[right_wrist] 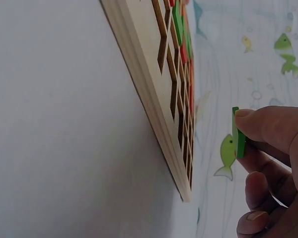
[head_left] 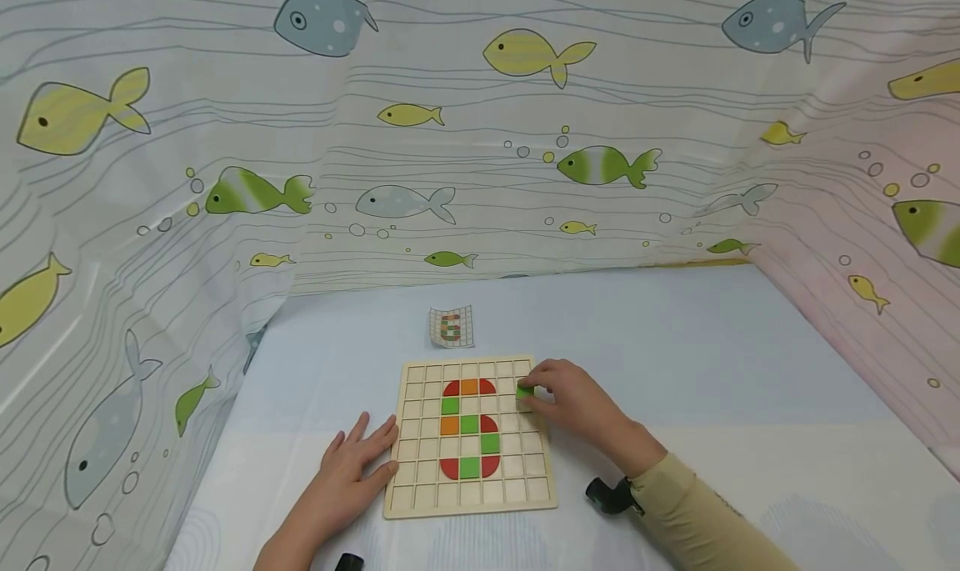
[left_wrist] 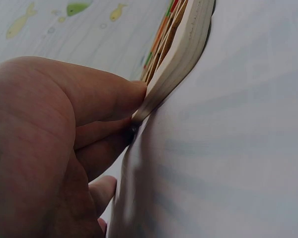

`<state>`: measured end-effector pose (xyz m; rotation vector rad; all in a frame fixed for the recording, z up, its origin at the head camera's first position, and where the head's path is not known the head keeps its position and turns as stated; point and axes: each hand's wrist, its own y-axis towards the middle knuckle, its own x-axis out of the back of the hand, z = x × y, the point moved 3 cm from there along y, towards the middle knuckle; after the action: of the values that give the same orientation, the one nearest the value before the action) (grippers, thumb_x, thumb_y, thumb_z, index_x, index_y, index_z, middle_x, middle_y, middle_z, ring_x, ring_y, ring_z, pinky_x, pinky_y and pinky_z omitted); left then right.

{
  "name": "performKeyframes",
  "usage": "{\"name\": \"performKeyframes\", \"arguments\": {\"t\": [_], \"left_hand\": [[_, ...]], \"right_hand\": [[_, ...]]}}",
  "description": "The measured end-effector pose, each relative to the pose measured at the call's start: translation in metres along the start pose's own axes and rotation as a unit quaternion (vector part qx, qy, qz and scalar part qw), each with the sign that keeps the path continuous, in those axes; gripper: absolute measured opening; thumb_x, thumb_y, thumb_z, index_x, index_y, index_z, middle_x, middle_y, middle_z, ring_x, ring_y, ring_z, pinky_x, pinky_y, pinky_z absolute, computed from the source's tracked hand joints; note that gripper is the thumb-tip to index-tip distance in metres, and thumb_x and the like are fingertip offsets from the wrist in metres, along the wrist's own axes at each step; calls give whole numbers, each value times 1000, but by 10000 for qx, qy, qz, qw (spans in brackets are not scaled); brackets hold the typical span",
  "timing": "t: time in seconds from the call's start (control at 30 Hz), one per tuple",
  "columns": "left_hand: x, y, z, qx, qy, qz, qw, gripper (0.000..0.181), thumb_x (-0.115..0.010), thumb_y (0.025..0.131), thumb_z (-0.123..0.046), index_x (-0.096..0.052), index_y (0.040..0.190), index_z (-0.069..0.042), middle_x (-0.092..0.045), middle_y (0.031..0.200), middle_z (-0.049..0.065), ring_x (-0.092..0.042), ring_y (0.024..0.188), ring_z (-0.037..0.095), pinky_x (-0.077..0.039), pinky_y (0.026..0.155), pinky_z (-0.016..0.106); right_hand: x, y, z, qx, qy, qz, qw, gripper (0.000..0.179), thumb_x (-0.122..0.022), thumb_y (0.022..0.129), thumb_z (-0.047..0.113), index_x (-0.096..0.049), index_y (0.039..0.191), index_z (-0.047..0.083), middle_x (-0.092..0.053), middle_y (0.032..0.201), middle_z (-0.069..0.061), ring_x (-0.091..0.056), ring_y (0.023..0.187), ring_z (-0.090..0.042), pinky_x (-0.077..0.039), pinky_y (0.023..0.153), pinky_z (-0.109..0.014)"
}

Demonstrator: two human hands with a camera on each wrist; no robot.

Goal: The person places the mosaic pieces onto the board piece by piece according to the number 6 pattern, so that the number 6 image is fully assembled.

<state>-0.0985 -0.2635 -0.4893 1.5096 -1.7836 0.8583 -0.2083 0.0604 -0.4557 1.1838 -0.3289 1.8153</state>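
Note:
A wooden grid board [head_left: 512, 467] lies flat, bearing red rounded-corner tiles [head_left: 449, 468], orange square tiles [head_left: 469, 387] and green square tiles [head_left: 490, 443] around its middle. Between the thumb and fingers of my right hand [head_left: 572, 398] is a green square tile [head_left: 524, 393], pinched over the board's upper right edge. The right wrist view shows this green tile [right_wrist: 239, 134] side-on, raised above the board's surface. My left hand [head_left: 351, 468] rests at the left edge with fingers spread, and its thumb [left_wrist: 114, 96] touches the board's side in the left wrist view.
Behind the board lies a small paper card [head_left: 451, 327] printed with a coloured grid pattern. A pale blue and white cloth [head_left: 675, 346] covers the table. Fish-printed curtains [head_left: 480, 146] enclose the back and sides. A black wrist device [head_left: 611, 496] sits beside the right forearm.

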Motion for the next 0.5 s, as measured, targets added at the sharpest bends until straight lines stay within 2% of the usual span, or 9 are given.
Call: {"name": "performKeyframes", "arguments": {"t": [0.5], "left_hand": [[0,0,1,-40,45,-65,10000,54,-68,95,-29,-53,144,-10,-42,152,-5,-12,149,32,-2,115,60]], "right_hand": [[-19,8,29,155,114,615,9979,21,-75,90,24,-77,110,16,-64,106,8,-57,104,-13,-51,89,-31]]}}
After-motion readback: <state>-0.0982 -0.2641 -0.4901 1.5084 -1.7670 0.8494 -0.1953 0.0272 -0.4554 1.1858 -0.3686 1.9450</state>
